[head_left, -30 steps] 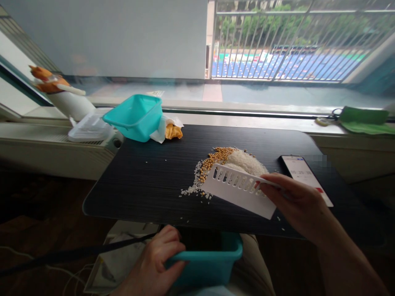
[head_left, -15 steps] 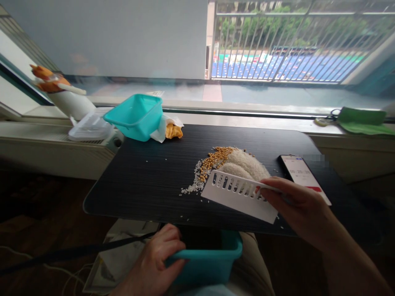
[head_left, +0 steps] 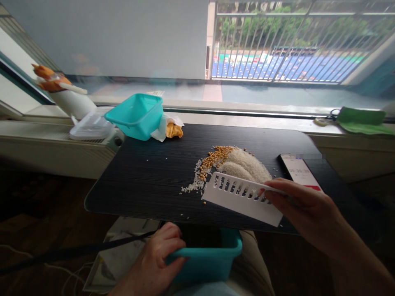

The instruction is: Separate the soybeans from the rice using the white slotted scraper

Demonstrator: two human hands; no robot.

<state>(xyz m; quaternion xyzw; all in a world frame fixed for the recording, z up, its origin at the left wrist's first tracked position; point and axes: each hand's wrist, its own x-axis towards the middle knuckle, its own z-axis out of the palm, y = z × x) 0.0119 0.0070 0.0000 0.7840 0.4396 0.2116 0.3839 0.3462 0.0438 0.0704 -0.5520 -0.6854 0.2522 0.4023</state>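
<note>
My right hand (head_left: 304, 205) is closed on the right end of a white slotted plastic scraper (head_left: 240, 201), which stands tilted on the dark table beside the grain. Behind it lies a heap of white rice (head_left: 248, 162), with yellow soybeans (head_left: 219, 154) along its left side. A lone soybean (head_left: 204, 202) rests just left of the scraper's lower corner. Below the table's front edge, my left hand (head_left: 163, 255) grips the rim of a turquoise plastic bin (head_left: 210, 261). Its inside is dark, and I cannot make out what it holds.
A second turquoise bin (head_left: 135, 117) stands at the table's back left, beside a crumpled wrapper with an orange-brown piece (head_left: 174, 130). At the right lies a phone (head_left: 299, 170). A clear plastic lid (head_left: 92, 125) and a green cloth (head_left: 362, 120) are by the window.
The scraper in my right hand has shifted slightly right and toward me. A single soybean now shows apart from the heap, nearer the front edge. My left hand stays on the bin rim.
</note>
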